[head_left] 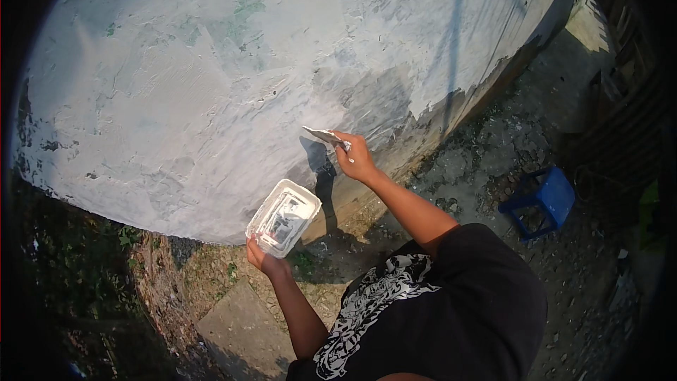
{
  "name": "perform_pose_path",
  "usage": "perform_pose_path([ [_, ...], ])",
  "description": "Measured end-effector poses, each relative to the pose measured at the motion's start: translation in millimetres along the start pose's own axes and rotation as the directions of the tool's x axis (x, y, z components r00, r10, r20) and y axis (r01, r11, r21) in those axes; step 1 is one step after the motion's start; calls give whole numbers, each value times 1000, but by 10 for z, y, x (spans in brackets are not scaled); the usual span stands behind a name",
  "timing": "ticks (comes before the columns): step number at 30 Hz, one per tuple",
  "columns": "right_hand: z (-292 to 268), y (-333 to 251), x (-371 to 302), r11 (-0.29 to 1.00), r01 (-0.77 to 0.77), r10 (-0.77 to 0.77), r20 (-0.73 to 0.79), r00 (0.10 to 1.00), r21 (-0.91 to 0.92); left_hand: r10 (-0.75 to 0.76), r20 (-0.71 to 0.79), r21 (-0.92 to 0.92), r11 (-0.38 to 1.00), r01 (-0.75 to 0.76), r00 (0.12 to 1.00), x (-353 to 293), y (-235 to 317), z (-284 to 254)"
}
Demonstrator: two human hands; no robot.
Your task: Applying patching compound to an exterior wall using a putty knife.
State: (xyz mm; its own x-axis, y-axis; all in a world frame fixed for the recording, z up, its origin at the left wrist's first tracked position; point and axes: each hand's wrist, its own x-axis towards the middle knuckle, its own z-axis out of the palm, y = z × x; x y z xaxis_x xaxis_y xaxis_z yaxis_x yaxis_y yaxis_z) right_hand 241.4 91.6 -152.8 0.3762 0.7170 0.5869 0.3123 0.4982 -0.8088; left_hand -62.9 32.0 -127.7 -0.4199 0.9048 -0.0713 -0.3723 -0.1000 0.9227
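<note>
My left hand (265,257) grips the near end of a shallow plastic tub (314,206), its inside smeared with white paste. In my right hand (357,159) is a putty knife (321,134), its blade coated white and pointing left toward the wall. White paste also marks the fingers of that hand. The rough wall (176,99) in front carries uneven white coating, with a bare grey patch (377,99) just beyond the knife. The knife and hand cast a shadow on the wall; whether the blade touches it I cannot tell.
A blue plastic stool (539,202) stands on the rubble-strewn ground to the right. Below the wall lie a flat concrete slab (240,324) and dry soil with leaves. Dark plants (77,275) fill the left side. The wall's lower edge runs up toward the far right.
</note>
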Motion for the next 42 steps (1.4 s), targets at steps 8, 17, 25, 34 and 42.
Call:
perform_pose_path([
  [8,-686,938,-80,943,-332,263,-587,766,-11,-9,29,3,1000,9,1000,-128,9,-42],
  [17,347,718,-437,963,-118,2,-430,903,-244,4,-105,15,1000,-3,994,-201,154,-144],
  [25,6,896,-721,947,-318,316,-59,947,-39,-18,-24,26,1000,19,1000,-33,-29,-51],
  [34,-1320,1857,-855,701,-688,616,-646,451,188,-127,141,111,988,112,982,-116,-314,106],
  [42,-1625,2469,-462,692,-615,621,-746,240,378,-260,185,246,946,212,948,-206,-829,218],
])
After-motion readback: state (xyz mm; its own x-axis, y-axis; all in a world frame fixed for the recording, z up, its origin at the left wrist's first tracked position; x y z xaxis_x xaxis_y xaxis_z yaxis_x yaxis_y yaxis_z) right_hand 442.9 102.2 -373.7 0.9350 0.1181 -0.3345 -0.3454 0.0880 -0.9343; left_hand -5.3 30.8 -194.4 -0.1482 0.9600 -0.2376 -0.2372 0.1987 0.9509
